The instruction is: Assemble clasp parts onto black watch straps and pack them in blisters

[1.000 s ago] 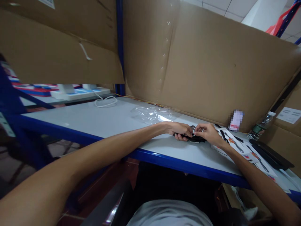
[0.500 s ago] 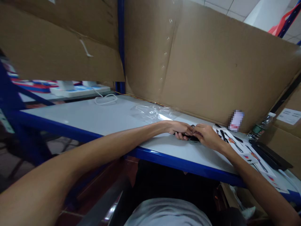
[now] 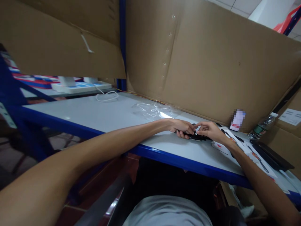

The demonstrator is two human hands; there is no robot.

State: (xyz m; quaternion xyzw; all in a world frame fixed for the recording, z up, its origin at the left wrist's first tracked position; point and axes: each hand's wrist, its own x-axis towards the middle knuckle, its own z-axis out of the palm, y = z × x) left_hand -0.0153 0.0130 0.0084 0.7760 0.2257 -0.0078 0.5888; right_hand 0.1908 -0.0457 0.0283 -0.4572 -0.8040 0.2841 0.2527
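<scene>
Both of my hands meet over a small black object lying on the white table near its blue front edge. My left hand curls round the object's left end, fingers closed on it. My right hand pinches its right part between thumb and fingertips. The hands cover most of the object, so its shape is unclear. White printed cards showing black tools lie just right of my right hand, partly under my forearm.
A crumpled clear plastic bag lies behind my hands. Tall cardboard sheets wall the back of the table. A white cable, a plastic bottle and a flat black tray are also here.
My right hand slid left against my left hand half a second ago, then drew back slightly to the right. The black object stays between both hands. The view shifted a little.
</scene>
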